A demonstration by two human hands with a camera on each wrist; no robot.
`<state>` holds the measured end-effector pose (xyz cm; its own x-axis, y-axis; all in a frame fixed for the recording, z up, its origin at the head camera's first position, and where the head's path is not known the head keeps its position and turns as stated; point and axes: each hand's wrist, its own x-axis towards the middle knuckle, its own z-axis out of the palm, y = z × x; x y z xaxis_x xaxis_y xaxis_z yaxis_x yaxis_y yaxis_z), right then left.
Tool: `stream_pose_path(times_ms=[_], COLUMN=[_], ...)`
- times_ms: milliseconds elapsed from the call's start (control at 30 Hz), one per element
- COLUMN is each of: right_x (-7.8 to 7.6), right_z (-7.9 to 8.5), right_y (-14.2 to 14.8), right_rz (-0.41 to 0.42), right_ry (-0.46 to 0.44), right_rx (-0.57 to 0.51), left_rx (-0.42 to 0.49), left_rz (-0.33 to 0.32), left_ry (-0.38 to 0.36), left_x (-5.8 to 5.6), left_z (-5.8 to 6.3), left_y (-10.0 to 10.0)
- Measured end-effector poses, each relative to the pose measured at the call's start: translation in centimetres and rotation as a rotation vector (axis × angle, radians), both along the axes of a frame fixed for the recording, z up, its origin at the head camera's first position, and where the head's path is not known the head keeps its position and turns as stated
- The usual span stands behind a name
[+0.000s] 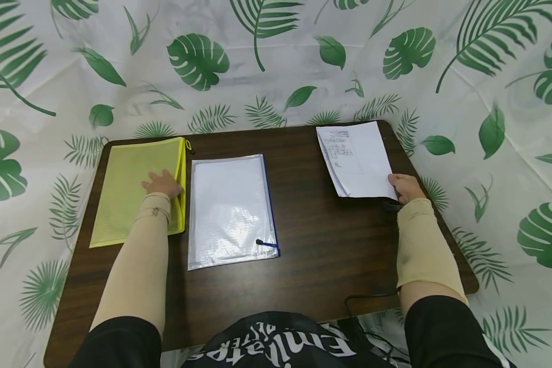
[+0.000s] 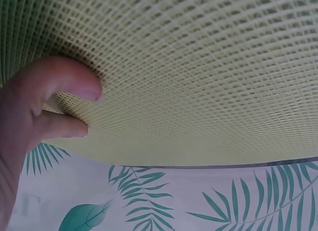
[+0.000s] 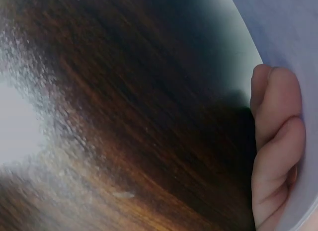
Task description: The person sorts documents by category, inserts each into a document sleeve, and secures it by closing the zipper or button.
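Observation:
My left hand (image 1: 162,185) rests with fingers spread on a yellow mesh zip pouch (image 1: 124,174) at the table's left, its thumb by the zip edge. In the left wrist view, two digits of that hand (image 2: 49,99) touch the mesh surface (image 2: 198,92). At the far right, my right hand (image 1: 407,187) grips the lower right corner of several stacked paper sheets (image 1: 363,158); handwriting shows on the left part of the top sheet. Up close, the curled fingers (image 3: 278,141) of my right hand press under the paper (image 3: 293,32), which hides the thumb.
A clear zip pouch with a blue zip (image 1: 230,204) lies between the yellow pouch and the papers on the dark wooden table (image 1: 313,276). A black cable (image 1: 368,296) runs by my right forearm. Leaf-patterned white cloth (image 1: 276,76) surrounds the table.

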<state>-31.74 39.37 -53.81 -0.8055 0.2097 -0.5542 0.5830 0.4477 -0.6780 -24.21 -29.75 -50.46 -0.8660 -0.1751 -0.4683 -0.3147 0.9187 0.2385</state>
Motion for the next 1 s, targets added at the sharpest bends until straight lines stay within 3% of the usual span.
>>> stream_pose_path(times_ms=[233, 533, 800, 1000], right_x=[0.1, -0.1, -0.1, -0.1], right_z=[0.0, 0.0, 0.1, 0.0], right_y=[-0.5, -2.1, -1.8, -2.8], right_rz=[-0.05, -0.036, -0.025, -0.055], right_ry=[0.02, 0.022, 0.019, 0.022], right_rx=[-0.043, -0.081, -0.083, -0.109], left_rx=[-0.008, 0.001, 0.016, 0.014], left_rz=[-0.013, 0.002, 0.009, 0.009], left_ry=[0.026, 0.013, 0.027, 0.024], left_x=[0.3, 0.6, 0.7, 0.7], left_z=[0.8, 0.3, 1.0, 0.7], left_y=[0.7, 0.4, 0.5, 0.3])
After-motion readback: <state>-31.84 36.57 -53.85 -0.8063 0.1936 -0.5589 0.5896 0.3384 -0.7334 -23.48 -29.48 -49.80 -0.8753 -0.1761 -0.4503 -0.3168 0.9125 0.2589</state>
